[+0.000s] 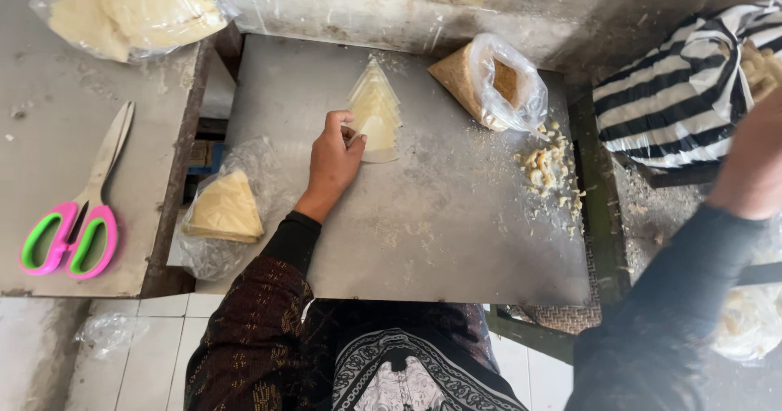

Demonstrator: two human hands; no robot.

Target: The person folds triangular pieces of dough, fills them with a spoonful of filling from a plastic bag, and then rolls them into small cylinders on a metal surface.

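My left hand (332, 162) rests on a grey metal table (456, 232), fingertips touching the lower end of an overlapping row of pale triangular pastry sheets (373, 105). My right hand (753, 167) is raised at the far right, blurred, over a black-and-white striped bag (668, 101) that holds pale food pieces; I cannot tell if it holds anything. A clear bag of brown crumbs (489, 81) lies at the table's back right, with loose pale scraps (547, 165) beside it.
A clear bag with a stack of triangular sheets (224, 211) sits at the table's left edge. Pink-and-green scissors (77, 215) lie on a second surface to the left, and a bag of pale dough (130, 8) at its back.
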